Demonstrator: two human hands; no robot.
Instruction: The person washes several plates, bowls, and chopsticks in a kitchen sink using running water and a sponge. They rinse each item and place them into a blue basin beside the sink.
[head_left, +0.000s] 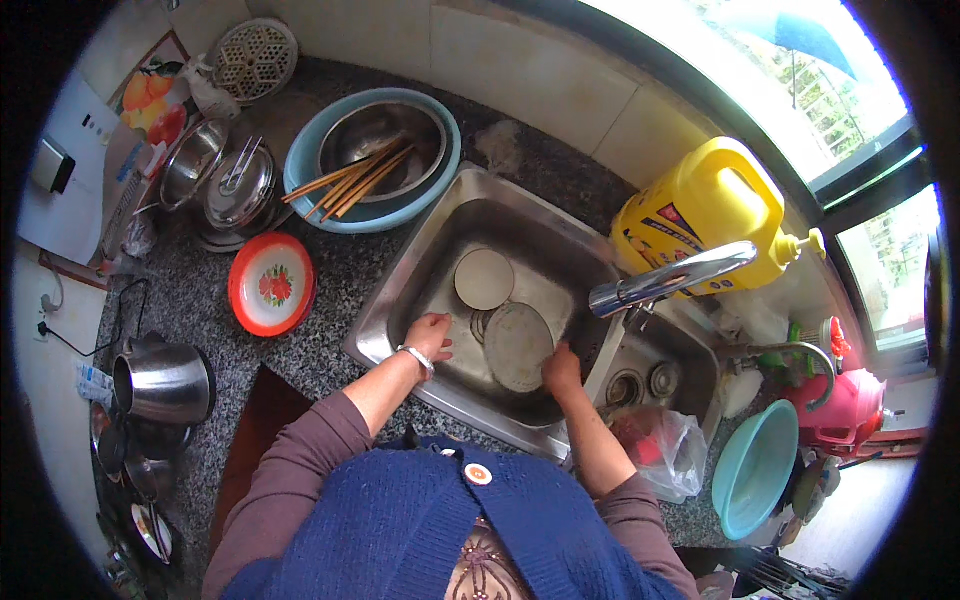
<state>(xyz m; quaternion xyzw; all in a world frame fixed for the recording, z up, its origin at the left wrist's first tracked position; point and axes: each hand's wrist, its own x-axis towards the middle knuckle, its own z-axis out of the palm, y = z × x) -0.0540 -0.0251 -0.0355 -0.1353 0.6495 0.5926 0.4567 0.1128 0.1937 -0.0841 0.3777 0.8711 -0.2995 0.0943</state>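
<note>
In the large basin of a stainless steel sink (450, 397) lie a round pale dish (484, 279) and, nearer to me, a larger greyish round dish or lid (517, 346). My left hand (430, 337), with a bracelet at the wrist, hovers over the basin's near left side, fingers apart and holding nothing visible. At the right edge of the larger round piece is my right hand (562, 369), its fingers curled; whether they grip the rim is hidden. Part of a drain fitting (478, 327) shows between the two round pieces. A chrome faucet (673, 277) reaches over the sink's right side.
Left of the sink stand a red-rimmed enamel plate (274, 284), a blue basin (298, 161) holding a metal bowl and chopsticks (360, 180), and a steel kettle (163, 381). To the right are a yellow pump jug (705, 210), a plastic bag (675, 457) and a turquoise basin (756, 469).
</note>
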